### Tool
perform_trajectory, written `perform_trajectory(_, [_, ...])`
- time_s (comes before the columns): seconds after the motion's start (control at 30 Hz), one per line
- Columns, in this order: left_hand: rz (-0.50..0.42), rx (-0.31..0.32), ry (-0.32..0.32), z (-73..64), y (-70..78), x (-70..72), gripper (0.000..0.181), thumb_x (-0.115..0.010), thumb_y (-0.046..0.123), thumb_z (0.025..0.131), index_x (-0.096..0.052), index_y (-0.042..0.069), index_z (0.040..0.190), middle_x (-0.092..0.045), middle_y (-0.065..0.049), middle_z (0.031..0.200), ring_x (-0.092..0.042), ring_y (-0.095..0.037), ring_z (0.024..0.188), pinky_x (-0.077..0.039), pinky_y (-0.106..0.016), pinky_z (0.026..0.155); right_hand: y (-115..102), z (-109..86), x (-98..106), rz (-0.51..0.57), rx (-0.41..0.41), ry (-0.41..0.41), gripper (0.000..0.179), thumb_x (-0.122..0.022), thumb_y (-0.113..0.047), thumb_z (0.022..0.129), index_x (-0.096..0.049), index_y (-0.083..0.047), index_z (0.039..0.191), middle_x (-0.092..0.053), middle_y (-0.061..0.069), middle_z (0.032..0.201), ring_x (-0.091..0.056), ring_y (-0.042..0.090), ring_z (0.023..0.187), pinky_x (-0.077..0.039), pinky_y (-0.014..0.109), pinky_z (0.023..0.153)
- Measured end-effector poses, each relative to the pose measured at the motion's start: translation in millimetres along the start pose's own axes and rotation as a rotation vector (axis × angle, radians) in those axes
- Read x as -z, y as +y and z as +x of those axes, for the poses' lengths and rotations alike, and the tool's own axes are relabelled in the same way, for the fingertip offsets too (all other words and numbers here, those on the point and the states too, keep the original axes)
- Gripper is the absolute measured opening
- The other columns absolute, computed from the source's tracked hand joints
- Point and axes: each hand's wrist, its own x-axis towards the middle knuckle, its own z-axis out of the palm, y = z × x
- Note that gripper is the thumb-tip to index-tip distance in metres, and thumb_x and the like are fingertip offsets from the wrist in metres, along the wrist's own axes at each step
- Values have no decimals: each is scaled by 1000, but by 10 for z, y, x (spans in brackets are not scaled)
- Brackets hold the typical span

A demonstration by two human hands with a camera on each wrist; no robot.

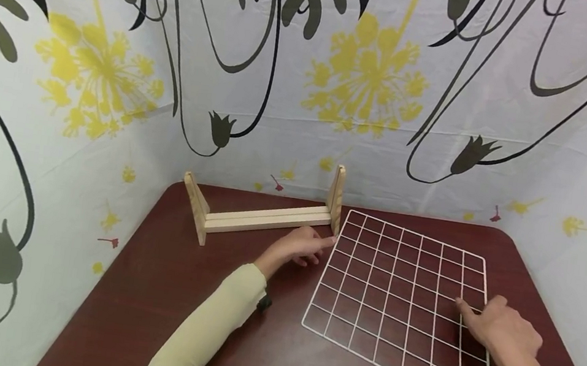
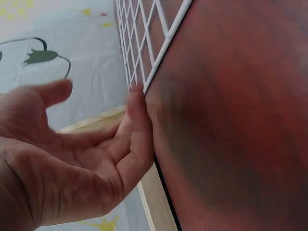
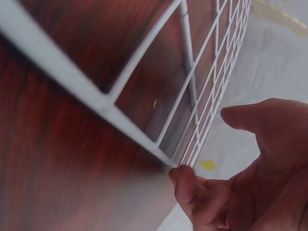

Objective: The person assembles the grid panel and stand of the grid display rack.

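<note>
A white wire grid panel (image 1: 414, 282) lies over the dark red-brown table, turned slightly askew. At its far left edge is my left hand (image 1: 301, 244), and in the left wrist view its fingertips (image 2: 136, 91) meet the grid's border wire, thumb held apart. On the right side my right hand (image 1: 507, 327) has its thumb over the grid in the head view. The right wrist view shows its fingertips (image 3: 184, 179) bent at the border wire, with the thumb raised clear of the wire. Neither hand closes around the grid.
Behind my left hand stands a pale wooden frame (image 1: 266, 219), a long crossbar between two upright end pieces. The table (image 1: 145, 293) has rounded far corners. A white cloth (image 1: 294, 96) printed with yellow and grey flowers hangs at the back and sides.
</note>
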Motion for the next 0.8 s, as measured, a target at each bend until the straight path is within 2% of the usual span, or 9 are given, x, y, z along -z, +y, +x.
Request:
perform_trajectory(0.1, [2,26,-60,70,116,-56,67,-61,63,101,-70,2,128,-80,-13,113,-77,-23,87,-64,-39,73,110,12,12,-9,-16,-13,119,-37,-90,92,-39,23,127,-58,49,108,-64,59,89,-47,58,61])
perform_trajectory(0.2, [14,27,-71,163,171,-129,65,-64,60,100,-71,0,125,-79,-12,112,-78,-24,91,-65,-40,74,198,18,26,-14,-9,-21,108,-44,-83,95,-43,22,124,-58,50,110,-63,61,90,-47,59,61])
perform_trajectory(0.3, [52,16,-58,244,194,-171,55,-71,52,98,-74,-2,111,-80,-13,107,-78,-25,90,-66,-41,72,251,53,46,-1,28,-23,80,-56,-63,98,-53,16,113,-60,47,107,-64,58,88,-48,59,61])
perform_trajectory(0.37, [97,12,-23,300,200,-205,44,-76,45,96,-75,0,97,-79,-13,98,-77,-24,85,-66,-40,69,284,75,64,14,66,-34,56,-60,-47,96,-60,8,101,-64,41,99,-64,51,82,-48,58,60])
perform_trajectory(0.47, [268,-1,37,366,220,-266,36,-81,41,93,-70,9,81,-76,-9,81,-75,-22,73,-64,-36,61,326,112,84,26,112,-60,30,-62,-32,91,-62,-2,86,-66,28,86,-61,39,75,-48,55,58])
perform_trajectory(0.57, [512,-11,88,406,256,-329,35,-83,42,90,-63,16,77,-71,-4,72,-71,-21,62,-61,-34,56,340,152,102,24,135,-89,22,-62,-25,89,-60,-3,84,-64,21,79,-58,32,70,-47,50,56])
perform_trajectory(0.67, [716,-23,143,428,298,-380,26,-79,39,92,-67,18,83,-72,-2,81,-69,-20,67,-57,-35,59,328,203,119,50,147,-127,24,-61,-25,93,-57,-2,85,-63,15,74,-63,27,64,-48,44,54])
perform_trajectory(0.8, [848,-8,195,455,327,-435,16,-74,35,94,-75,20,96,-75,-2,104,-68,-19,83,-57,-38,66,299,258,119,114,139,-169,31,-62,-32,97,-53,-4,86,-63,8,69,-66,20,57,-51,37,53])
